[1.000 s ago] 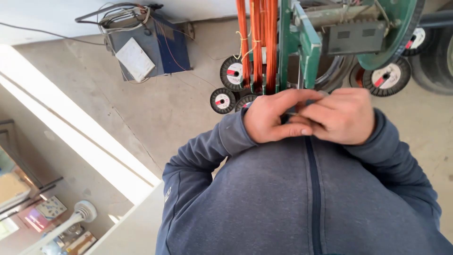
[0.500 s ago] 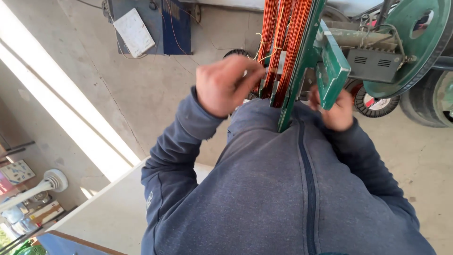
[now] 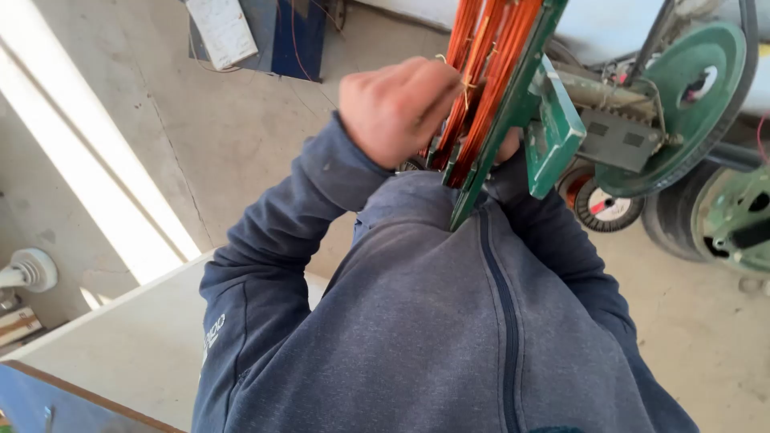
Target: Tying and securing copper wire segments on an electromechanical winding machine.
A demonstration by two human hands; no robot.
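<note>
From the head camera, looking down past a blue-grey zip sweatshirt (image 3: pixel 449 337), the left hand (image 3: pixel 397 108) is raised and curled into a loose fist against the bundles of orange copper wire (image 3: pixel 481 72). Its fingers are bent round the near bundle, and a thin yellowish tie thread crosses the wire just beside the knuckles. Whether the fingers pinch the thread or only the wire cannot be told.

The wire bundles run in long strands along a green metal frame (image 3: pixel 513 104), which tilts from the upper right down toward the person's chest. A green block (image 3: pixel 557 128) juts from the frame's right side.

The right hand (image 3: pixel 507 147) is almost wholly hidden behind the frame; only a bit of it shows at the frame's edge, so its grip cannot be judged.

To the right stand a large green wheel (image 3: pixel 706 88) with a grey box beside it, a small spool with a red and white label (image 3: pixel 601 204) on the concrete floor (image 3: pixel 241 144), and a dark tyre. A blue box (image 3: pixel 285 36) sits at the top left, and a pale tabletop (image 3: pixel 120 345) lies at the lower left.
</note>
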